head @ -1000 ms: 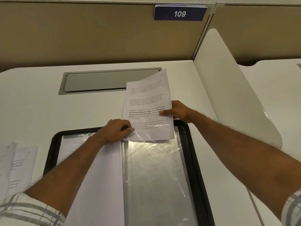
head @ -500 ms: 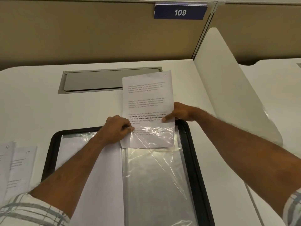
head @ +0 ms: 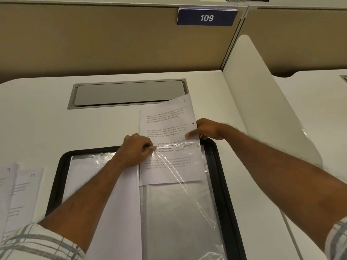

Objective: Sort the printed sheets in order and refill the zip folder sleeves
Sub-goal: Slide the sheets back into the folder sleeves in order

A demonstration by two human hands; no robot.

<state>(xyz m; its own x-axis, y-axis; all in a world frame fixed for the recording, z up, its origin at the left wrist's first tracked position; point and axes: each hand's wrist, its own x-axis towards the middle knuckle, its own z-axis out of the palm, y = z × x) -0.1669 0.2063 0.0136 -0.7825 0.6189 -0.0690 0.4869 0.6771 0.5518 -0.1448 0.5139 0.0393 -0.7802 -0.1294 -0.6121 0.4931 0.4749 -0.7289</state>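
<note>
An open black zip folder (head: 223,184) lies on the white desk in front of me. A printed sheet (head: 165,126) sits with its lower half inside the right-hand clear sleeve (head: 180,212); its upper half sticks out past the folder's far edge. My left hand (head: 137,151) pinches the sleeve's top left corner at the opening. My right hand (head: 206,129) grips the sheet's right edge, thumb on the print. A white sheet (head: 116,203) fills the left-hand sleeve.
Loose printed sheets (head: 18,194), hand-numbered 9 and 10, lie at the left edge of the desk. A grey cable hatch (head: 127,93) is set into the desk behind the folder. A white divider panel (head: 262,102) stands to the right.
The sheet has slid further down into the right sleeve. My right hand has followed it towards me, and my left hand has stayed at the sleeve's opening.
</note>
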